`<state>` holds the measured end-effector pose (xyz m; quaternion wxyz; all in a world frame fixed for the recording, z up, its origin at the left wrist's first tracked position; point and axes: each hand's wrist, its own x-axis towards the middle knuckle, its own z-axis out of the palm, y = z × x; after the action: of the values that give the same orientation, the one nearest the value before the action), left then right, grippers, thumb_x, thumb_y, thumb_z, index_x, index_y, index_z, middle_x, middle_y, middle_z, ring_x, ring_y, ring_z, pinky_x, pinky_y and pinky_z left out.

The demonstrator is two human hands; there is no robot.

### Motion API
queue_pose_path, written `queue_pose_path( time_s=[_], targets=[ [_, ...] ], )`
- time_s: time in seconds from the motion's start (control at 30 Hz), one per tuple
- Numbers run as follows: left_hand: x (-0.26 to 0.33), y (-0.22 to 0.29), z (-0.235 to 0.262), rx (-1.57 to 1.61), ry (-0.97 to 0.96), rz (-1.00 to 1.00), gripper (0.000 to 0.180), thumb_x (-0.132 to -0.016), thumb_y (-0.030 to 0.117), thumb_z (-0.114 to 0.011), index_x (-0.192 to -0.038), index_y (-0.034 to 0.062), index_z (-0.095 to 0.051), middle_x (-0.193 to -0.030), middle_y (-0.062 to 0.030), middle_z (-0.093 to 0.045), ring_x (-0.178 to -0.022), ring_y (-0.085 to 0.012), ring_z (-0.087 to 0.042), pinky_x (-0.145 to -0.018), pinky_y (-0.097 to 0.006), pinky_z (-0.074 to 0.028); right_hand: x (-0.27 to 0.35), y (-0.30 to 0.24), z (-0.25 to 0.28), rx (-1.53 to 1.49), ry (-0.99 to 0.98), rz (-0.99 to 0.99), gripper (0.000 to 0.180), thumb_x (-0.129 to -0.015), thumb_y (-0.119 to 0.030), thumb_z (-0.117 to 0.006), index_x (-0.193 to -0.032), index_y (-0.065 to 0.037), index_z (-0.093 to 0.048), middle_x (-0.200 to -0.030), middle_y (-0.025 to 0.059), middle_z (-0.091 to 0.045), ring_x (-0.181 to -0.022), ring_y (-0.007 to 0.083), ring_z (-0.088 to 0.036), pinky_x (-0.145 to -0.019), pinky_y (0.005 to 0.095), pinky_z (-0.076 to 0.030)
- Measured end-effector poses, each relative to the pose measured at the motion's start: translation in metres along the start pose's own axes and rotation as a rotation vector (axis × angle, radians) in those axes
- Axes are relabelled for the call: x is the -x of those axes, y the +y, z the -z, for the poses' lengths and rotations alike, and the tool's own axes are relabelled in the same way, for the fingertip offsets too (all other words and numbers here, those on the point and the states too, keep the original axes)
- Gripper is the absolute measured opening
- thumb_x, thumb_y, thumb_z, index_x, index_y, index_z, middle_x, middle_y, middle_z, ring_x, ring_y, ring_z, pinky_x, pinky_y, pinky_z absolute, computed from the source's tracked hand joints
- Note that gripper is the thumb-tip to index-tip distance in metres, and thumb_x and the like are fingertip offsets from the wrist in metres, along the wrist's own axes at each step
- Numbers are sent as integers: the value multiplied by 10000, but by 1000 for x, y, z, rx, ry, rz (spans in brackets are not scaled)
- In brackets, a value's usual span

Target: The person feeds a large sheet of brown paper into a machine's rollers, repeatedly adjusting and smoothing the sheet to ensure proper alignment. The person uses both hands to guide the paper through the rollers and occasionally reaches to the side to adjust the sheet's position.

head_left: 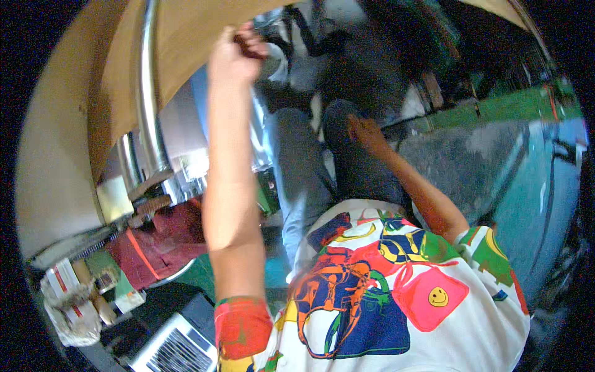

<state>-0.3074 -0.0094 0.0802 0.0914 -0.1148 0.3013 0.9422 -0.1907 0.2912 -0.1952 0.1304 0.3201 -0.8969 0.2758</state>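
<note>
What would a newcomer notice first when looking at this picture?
First comes the white shirt with bright multicoloured prints, filling the lower middle. Next is the left hand, raised high at the top and closed against the curved tan board, beside a shiny metal pipe. The right hand rests on the grey-trousered leg.

The left hand (238, 53) is raised at upper centre, closed on a dark object (251, 46); the right hand (365, 133) is rested on the jeans (347, 167).
</note>
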Motion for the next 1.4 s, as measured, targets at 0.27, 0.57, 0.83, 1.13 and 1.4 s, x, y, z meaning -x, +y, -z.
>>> queue_pose_path(
  time_s=[0.27,0.57,0.83,1.13,1.4],
  targets=[
    [16,11,5,-117,187,-66,348,-930,264,-300,-716,46,-465,-573,-11,-355,-534,-131,-321,-482,-253,-292,234,-5,157,-1137,657,-1769,314,-884,-370,-415,-708,-115,-464,-560,-3,-379,-473,119,-342,-445,265,-278],
    [2,31,42,-213,101,-45,367,-935,295,-281,-716,53,-449,-567,-23,-379,-516,-146,-349,-486,-270,-315,225,-30,142,-1176,553,-1637,223,-824,-280,-447,-732,-95,-532,-577,-11,-428,-489,135,-362,-469,273,-306],
    [24,31,78,-356,156,-166,407,-923,377,-338,-725,55,-490,-553,-4,-424,-477,-106,-387,-424,-227,-352,145,-79,148,-769,-85,-1273,317,-821,-341,-500,-829,-31,-565,-705,159,-564,-605,297,-533,-584,404,-422],
    [35,26,73,-334,285,-242,395,-900,411,-388,-812,36,-475,-611,-41,-500,-473,-123,-414,-418,-246,-341,286,-54,112,-849,156,-1314,355,-844,-378,-476,-616,-110,-520,-479,1,-405,-399,125,-334,-402,281,-242],
    [48,32,82,-340,322,-240,413,-896,422,-392,-807,29,-481,-596,-28,-483,-465,-120,-404,-393,-238,-327,230,-75,189,-1410,426,-1507,264,-845,-360,-516,-694,-146,-486,-487,-49,-412,-400,94,-366,-379,251,-279]
  ],
)
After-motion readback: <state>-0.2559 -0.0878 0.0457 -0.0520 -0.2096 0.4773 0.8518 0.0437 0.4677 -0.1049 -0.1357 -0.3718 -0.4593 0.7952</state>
